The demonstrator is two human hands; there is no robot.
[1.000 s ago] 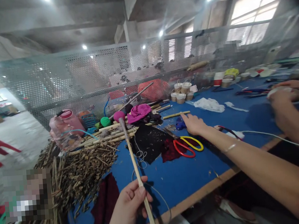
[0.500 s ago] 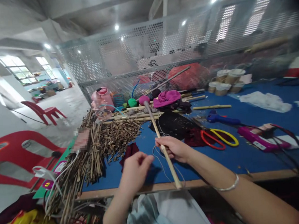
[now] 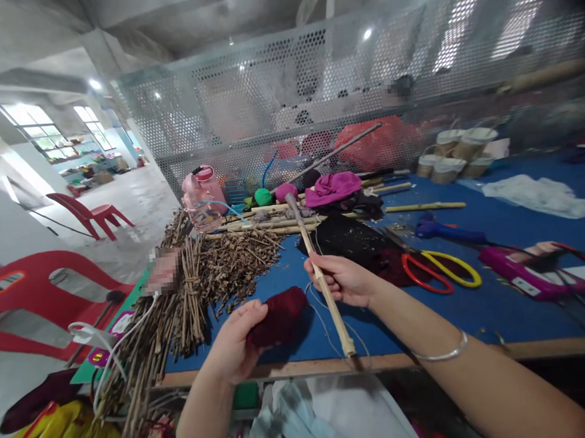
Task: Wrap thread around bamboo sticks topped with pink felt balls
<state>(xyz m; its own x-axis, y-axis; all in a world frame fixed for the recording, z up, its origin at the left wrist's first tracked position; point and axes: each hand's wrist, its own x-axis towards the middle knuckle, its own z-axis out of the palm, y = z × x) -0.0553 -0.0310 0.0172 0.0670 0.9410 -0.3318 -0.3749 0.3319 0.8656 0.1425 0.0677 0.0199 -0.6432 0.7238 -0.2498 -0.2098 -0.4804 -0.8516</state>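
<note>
My right hand (image 3: 344,279) is wrapped round a pale wooden stick (image 3: 331,306), which slants from the table's near edge toward the back. Grey wrapping covers the stick's upper part, and a magenta ball (image 3: 286,192) shows at its far end. Thin string (image 3: 324,317) hangs in loops beside the stick. Between the fingers and thumb of my left hand (image 3: 238,336) is a piece of dark red cloth (image 3: 282,316), held just left of the stick. Black cloth (image 3: 341,242) lies on the table beyond my right hand.
Red-and-yellow-handled scissors (image 3: 439,272) lie right of my right hand, near a blue glue gun (image 3: 446,228) and a purple device (image 3: 531,272) with cables. Bundled twigs (image 3: 188,300) and dry brown bits (image 3: 235,263) cover the table's left. Paper cups (image 3: 451,158) stand behind, before a perforated metal screen (image 3: 264,101).
My left hand has taken hold of the dark red cloth, which lay on the table behind it, and lifted it beside the stick. My right hand keeps its grip on the stick.
</note>
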